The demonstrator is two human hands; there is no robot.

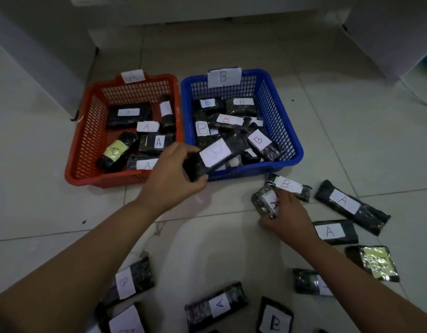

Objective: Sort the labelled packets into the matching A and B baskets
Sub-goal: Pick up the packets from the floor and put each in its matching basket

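Observation:
A red basket (83,150) tagged A and a blue basket (283,121) tagged B stand side by side on the floor, each holding several dark packets. My left hand (170,175) grips a black packet with a white B label (214,155) over the blue basket's front left corner. To the right, my right hand (288,213) holds a small packet labelled A (265,200) low above the tiles. A B packet (289,185) lies just beyond it.
Loose packets lie on the tiled floor: two A packets (350,206) (335,231) and a shiny one (373,263) at the right, several more (216,305) along the bottom. White furniture and walls (51,56) stand behind the baskets.

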